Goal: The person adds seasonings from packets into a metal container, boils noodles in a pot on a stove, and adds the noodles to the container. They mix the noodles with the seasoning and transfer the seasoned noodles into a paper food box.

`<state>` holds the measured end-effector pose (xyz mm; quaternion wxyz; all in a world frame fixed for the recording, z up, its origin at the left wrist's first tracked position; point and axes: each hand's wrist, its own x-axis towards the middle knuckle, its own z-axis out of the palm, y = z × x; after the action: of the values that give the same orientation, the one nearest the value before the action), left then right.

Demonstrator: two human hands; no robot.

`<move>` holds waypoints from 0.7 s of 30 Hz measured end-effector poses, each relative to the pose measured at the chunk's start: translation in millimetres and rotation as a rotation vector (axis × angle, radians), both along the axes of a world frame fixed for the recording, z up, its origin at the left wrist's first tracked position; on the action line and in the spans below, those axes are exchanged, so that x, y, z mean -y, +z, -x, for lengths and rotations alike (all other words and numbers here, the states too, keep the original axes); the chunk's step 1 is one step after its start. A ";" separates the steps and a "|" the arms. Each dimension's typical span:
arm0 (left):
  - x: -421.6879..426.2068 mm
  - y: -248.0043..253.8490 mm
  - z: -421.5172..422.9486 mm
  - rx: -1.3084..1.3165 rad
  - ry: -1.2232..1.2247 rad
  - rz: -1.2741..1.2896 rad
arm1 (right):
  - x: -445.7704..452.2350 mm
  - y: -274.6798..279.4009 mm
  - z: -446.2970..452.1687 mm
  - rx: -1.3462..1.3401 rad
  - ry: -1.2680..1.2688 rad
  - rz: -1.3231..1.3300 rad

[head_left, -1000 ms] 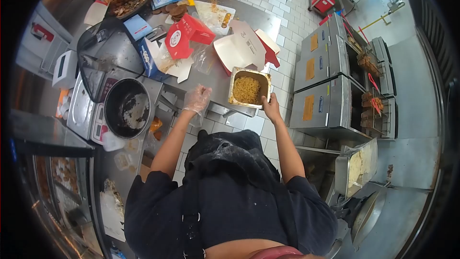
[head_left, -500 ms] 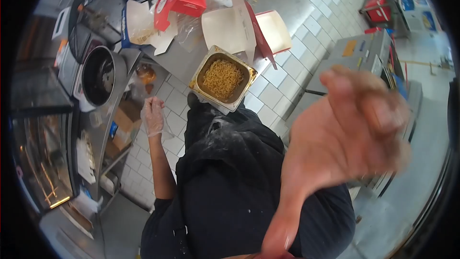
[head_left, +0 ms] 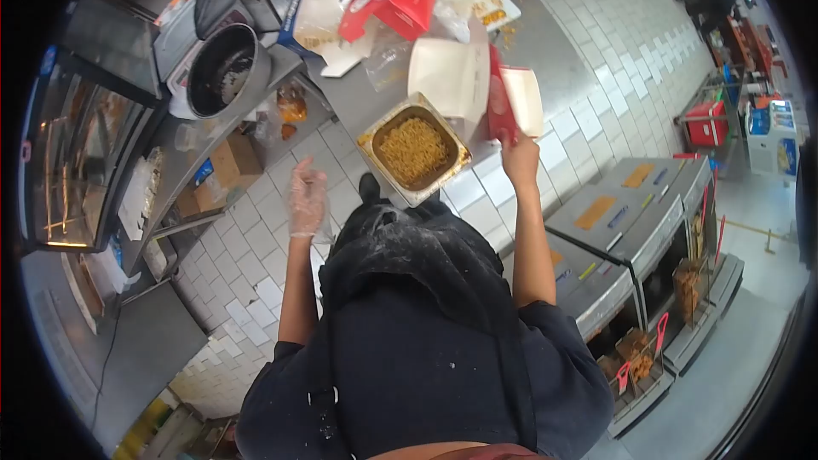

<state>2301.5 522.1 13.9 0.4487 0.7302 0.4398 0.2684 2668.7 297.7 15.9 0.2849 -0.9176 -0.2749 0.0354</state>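
My right hand (head_left: 521, 162), bare, has its fingers closed on the near edge of a red and white takeaway box (head_left: 500, 106). The box stands open, its white inside (head_left: 445, 77) facing up and a pale lid part (head_left: 524, 100) on its right. My left hand (head_left: 308, 200), in a clear plastic glove, hangs over the floor with its fingers loosely apart and nothing in them. Between my hands, at the counter's near edge, sits a square metal pan (head_left: 372, 146) of cooked noodles (head_left: 415, 151).
Behind the pan are a red carton (head_left: 400, 4), an open blue and white box (head_left: 317, 21) and a stained white board (head_left: 486, 0). At left stand a dark pot (head_left: 223, 77) and a lit display case (head_left: 81, 153). Fryers with baskets (head_left: 635, 358) are at right.
My right hand has come down from close to the camera and taken hold of the red and white box. The view has shifted; my left hand stays low and empty.
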 end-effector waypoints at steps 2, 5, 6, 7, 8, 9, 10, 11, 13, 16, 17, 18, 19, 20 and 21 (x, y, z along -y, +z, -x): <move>-0.6 19.3 -14.1 0.067 -0.025 -0.060 | -1.8 13.2 -10.7 0.041 -0.177 0.103; 6.8 42.1 -23.2 0.032 -0.112 -0.117 | -0.6 85.5 4.6 0.014 -0.403 -0.256; 11.2 49.8 -31.0 0.050 -0.171 -0.174 | -7.8 118.1 15.0 0.029 -0.386 -0.271; 17.5 58.3 -37.5 0.059 -0.237 -0.225 | -18.6 150.2 38.1 0.060 -0.239 -0.352; 24.4 70.6 -46.9 0.063 -0.235 -0.229 | -27.6 165.1 59.8 0.086 -0.097 -0.427; 30.3 85.1 -60.6 0.014 -0.299 -0.301 | -34.3 165.8 73.8 0.086 -0.014 -0.381; 34.2 95.5 -74.0 -0.034 -0.365 -0.373 | -45.3 175.9 95.8 -0.013 0.048 -0.327; 36.9 102.0 -87.3 -0.026 -0.367 -0.377 | -59.8 174.1 117.4 -0.010 0.167 -0.508; 35.1 105.2 -105.6 0.371 -0.250 -0.258 | -85.2 163.2 154.7 0.013 0.421 -0.536; 13.5 73.3 -109.7 1.047 -0.012 0.052 | -116.8 152.6 199.3 -0.320 0.545 -0.412; 6.0 68.9 -105.5 1.046 -0.022 0.055 | -120.6 154.2 201.9 -0.317 0.536 -0.416; -3.6 63.8 -97.7 0.986 0.077 -0.070 | -124.0 156.8 203.9 -0.353 0.742 -0.412; -13.3 58.8 -89.9 0.915 0.187 -0.185 | -126.3 157.7 205.0 -0.387 0.947 -0.408; -22.0 48.0 -80.7 0.860 0.254 -0.220 | -123.6 151.3 205.2 -0.262 0.995 -0.487; -32.3 33.0 -67.5 0.797 0.310 -0.186 | -119.0 148.8 200.2 -0.121 0.888 -0.561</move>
<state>2368.9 554.4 46.9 0.4701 0.5322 0.3104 0.6320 2468.4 416.7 164.7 0.4923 -0.5975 -0.6193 0.1307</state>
